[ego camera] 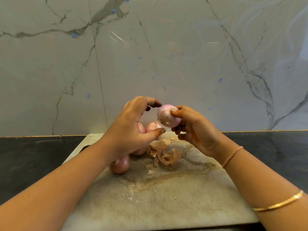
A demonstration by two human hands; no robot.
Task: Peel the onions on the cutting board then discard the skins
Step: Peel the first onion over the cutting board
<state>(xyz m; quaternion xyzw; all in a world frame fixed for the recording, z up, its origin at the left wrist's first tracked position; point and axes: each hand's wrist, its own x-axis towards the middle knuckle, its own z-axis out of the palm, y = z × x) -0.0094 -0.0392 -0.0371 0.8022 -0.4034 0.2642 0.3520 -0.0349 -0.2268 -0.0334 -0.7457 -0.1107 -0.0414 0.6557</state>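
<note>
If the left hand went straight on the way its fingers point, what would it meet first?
Most likely the pale pink, mostly peeled onion gripped by the right hand; the fingertips of the left hand point at it across a small gap, though depth is unclear.

Raised at frame centre, pale pink peeled onion; lower left on stained cutting board, perhaps four brown-skinned onions, partly hidden, beside papery loose skins.

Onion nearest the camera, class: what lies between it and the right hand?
Head view: loose onion skins on the cutting board lie between that onion and the right hand.
</note>
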